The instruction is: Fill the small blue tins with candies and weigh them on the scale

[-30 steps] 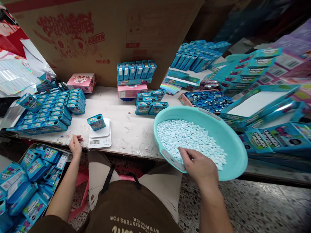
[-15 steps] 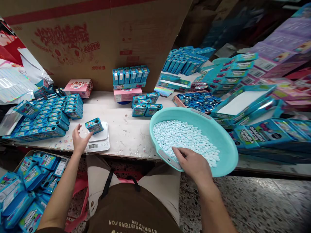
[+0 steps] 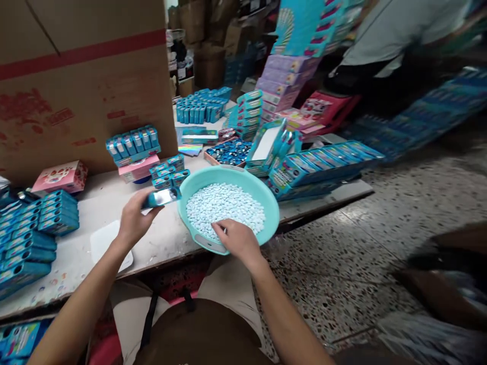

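Note:
My left hand (image 3: pixel 135 218) grips a small blue candy box (image 3: pixel 163 197) by its ends, held tilted in the air just left of the turquoise basin (image 3: pixel 272 208). Pale blue and white candies (image 3: pixel 224 203) cover the bottom of that basin. Over its near rim reaches my right hand (image 3: pixel 239 243), thumb and fingers drawn together at the candies; what they hold, if anything, is hidden. Partly behind my left forearm lies a white kitchen scale (image 3: pixel 104 241) with a bare plate.
Stacked blue boxes (image 3: pixel 59 213) stand at left, near a pink box (image 3: pixel 61 177). Behind the basin are a tray of blue lids (image 3: pixel 230 151) and open display cartons (image 3: pixel 266 144). A large cardboard carton (image 3: pixel 83 101) walls the back. A person (image 3: pixel 399 35) is at upper right.
My left hand has lifted the candy box off the scale and carried it right, beside the basin. My right hand stays at the candies. The view has turned right.

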